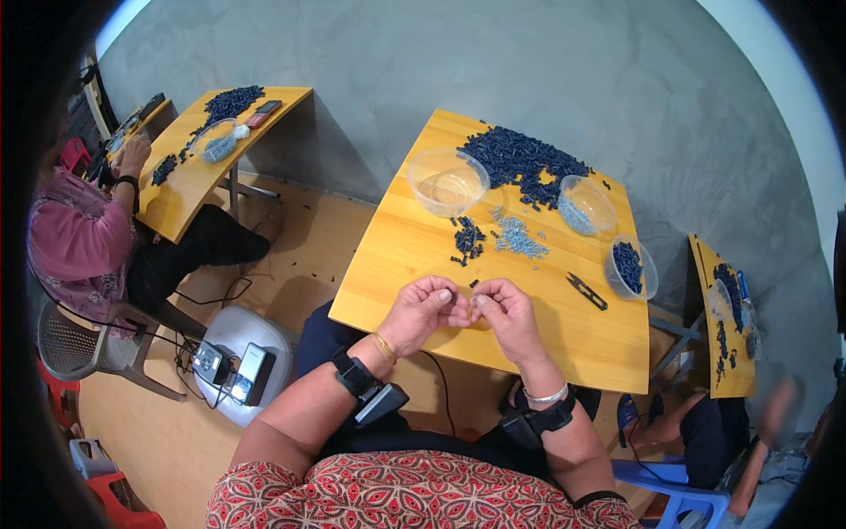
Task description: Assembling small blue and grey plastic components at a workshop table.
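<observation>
A small dark plastic piece (460,298) was pinched between the fingertips of the left hand (421,310) and right hand (504,314) above the yellow table (397,264), apparently mid-assembly (details too small). Pressing the parts together probably demanded careful alignment.

Ahead of your hands, bare wooden table (397,264) lies open; dark parts (468,240), grey bits (518,238) and black snips (587,291) block farther reach.

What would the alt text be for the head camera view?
Left hand and right hand meet over a wooden table, pinching a small dark part; dark blue parts, clear bowls and black snips lie beyond.
</observation>
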The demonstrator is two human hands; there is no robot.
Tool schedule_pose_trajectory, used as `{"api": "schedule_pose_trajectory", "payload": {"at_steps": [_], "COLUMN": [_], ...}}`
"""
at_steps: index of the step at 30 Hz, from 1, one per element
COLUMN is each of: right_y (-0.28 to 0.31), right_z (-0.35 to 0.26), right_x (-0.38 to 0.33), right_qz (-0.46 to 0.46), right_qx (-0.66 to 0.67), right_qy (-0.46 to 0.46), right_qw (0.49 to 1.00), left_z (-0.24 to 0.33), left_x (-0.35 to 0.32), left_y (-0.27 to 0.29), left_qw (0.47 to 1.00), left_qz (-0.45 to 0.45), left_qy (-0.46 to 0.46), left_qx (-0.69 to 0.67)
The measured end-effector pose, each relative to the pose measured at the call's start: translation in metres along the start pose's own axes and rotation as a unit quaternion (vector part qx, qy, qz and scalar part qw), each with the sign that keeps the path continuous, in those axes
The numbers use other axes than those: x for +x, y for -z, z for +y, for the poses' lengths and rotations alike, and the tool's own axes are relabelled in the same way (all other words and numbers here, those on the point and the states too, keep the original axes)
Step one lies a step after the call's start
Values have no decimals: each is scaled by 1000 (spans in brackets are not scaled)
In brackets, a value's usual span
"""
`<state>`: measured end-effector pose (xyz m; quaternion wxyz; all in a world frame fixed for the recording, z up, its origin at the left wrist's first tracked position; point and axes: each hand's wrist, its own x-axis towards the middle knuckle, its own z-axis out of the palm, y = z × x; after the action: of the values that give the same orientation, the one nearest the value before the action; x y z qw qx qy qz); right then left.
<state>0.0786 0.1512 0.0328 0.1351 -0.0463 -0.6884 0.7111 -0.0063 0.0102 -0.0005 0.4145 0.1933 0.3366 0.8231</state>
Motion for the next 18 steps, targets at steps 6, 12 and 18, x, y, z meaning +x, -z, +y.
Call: {"api": "schedule_pose_trajectory", "payload": {"at_steps": [6, 12, 18], "right_y": [-9, -14, -19], "right_z": [1, 4, 5], "right_x": [-3, -2, 0], "right_qz": [11, 43, 63], "right_qx": [45, 26, -46], "right_qy": [25, 49, 89], "right_qw": [999, 998, 993], "left_z": [-1, 8, 10], "left_x": [3, -2, -3], "left_y": [13, 7, 6], "left_qw": [991, 992, 994], "left_qz": [-24, 10, 6], "left_qy": [-42, 37, 54], "left_qx": [-124, -123, -100]}}
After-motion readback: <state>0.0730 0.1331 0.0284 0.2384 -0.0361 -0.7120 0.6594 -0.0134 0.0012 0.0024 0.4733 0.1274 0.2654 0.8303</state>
